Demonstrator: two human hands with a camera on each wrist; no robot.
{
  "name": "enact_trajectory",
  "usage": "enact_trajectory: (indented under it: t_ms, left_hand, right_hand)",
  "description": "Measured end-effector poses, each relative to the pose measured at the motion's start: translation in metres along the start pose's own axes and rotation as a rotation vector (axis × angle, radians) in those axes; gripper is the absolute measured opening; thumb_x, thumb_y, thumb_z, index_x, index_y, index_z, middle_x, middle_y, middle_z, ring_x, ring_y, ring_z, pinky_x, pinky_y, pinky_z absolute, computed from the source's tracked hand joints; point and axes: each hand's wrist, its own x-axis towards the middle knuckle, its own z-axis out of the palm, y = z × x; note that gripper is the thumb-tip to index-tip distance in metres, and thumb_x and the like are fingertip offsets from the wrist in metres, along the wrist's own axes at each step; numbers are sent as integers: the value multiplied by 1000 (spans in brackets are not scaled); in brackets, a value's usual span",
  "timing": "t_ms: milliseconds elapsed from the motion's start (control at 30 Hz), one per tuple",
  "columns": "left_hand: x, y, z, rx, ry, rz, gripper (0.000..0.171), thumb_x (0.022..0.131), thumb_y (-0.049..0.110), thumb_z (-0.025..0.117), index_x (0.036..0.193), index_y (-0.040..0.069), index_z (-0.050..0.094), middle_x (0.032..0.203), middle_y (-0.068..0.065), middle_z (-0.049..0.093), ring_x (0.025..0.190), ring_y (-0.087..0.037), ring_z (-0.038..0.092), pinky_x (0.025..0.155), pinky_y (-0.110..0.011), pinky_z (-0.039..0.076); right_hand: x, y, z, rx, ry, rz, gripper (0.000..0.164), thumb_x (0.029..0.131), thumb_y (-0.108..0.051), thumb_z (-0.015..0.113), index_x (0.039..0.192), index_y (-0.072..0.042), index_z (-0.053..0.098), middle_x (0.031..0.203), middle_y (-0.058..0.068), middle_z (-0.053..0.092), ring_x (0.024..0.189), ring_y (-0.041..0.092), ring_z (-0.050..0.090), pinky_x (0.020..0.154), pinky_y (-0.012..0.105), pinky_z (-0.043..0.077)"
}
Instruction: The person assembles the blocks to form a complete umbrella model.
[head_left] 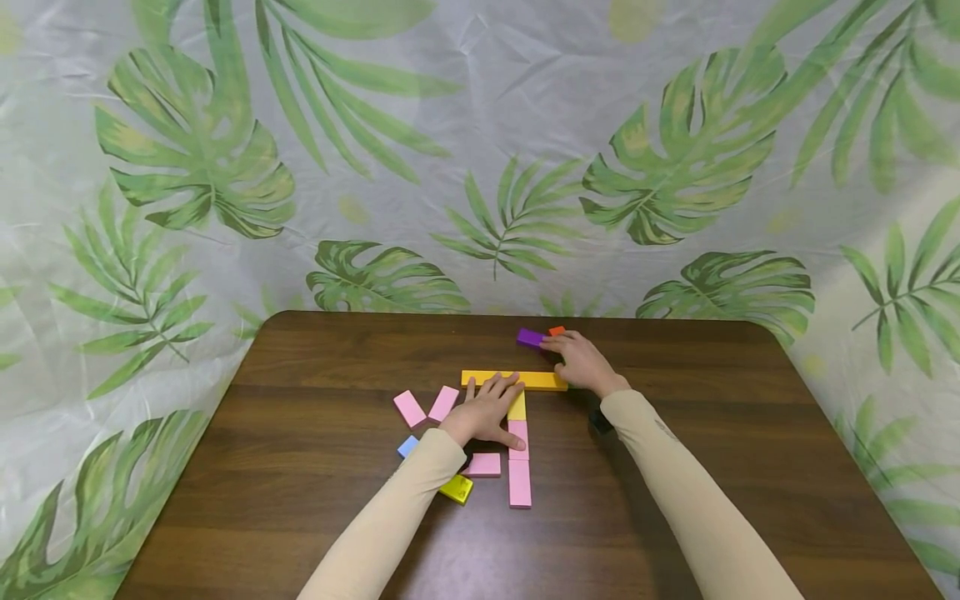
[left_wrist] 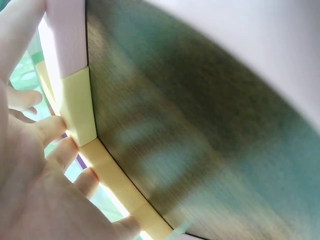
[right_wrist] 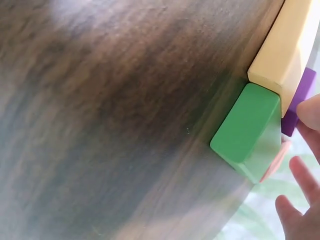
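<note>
In the head view my left hand [head_left: 483, 414] lies with spread fingers over a long orange strip of blocks [head_left: 543, 381] and a yellow block [head_left: 517, 407]. Its thumb is at an upright-running pink block [head_left: 519, 433]. The left wrist view shows the fingertips against the orange strip [left_wrist: 122, 182], next to the yellow block [left_wrist: 79, 105]. Beyond the strip my right hand [head_left: 585, 362] reaches to a purple block [head_left: 529, 337], fingertips at its right end. A red block [head_left: 557, 331] shows just behind these fingers. A green block [right_wrist: 247, 125] stands by the strip's end in the right wrist view.
Left of my left hand lie two pink blocks [head_left: 410, 409], a partly covered blue block [head_left: 407, 447] and a shiny yellow block [head_left: 457, 490]. Another pink block [head_left: 486, 465] lies sideways by the pink column. Leaf-patterned cloth [head_left: 495, 167] hangs behind the brown table [head_left: 300, 500].
</note>
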Motion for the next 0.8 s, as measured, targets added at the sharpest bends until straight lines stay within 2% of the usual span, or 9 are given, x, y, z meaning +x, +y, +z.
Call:
enact_trajectory:
  t_ms: [300,467,600,800]
  left_hand:
    - [-1,0,-1,2,-5,-2,102,77,58,71,154,16,19,160,0,8,145,-24,4,110,-58,3]
    - [0,-1,-1,-1,-6,0,103,77,59,70,154,16,18,160,1,7,145,-24,4,110,-58,3]
    - [0,-1,0,-4,-5,0,103,77,58,71,154,16,18,160,1,8,145,-24,4,110,-58,3]
    - [1,-2,1,0,-1,2,102,77,58,70,154,16,19,160,0,8,145,-24,4,110,-58,3]
  right_hand:
    - [11,0,-3,2,-51,54,51,87,-5,52,138,-5,51,145,11,44,133,41,31,108,55,22]
    - [16,-1,-8,6,-99,76,52,89,-6,50,141,-5,48,148,11,40,136,42,25,107,61,16]
    - [19,-3,-13,-50,-134,81,51,92,-6,47,143,-6,46,150,11,35,138,44,19,107,63,14]
    - [23,-5,-13,-126,-123,72,47,94,-8,48,141,-7,48,146,14,39,136,43,22,106,62,17]
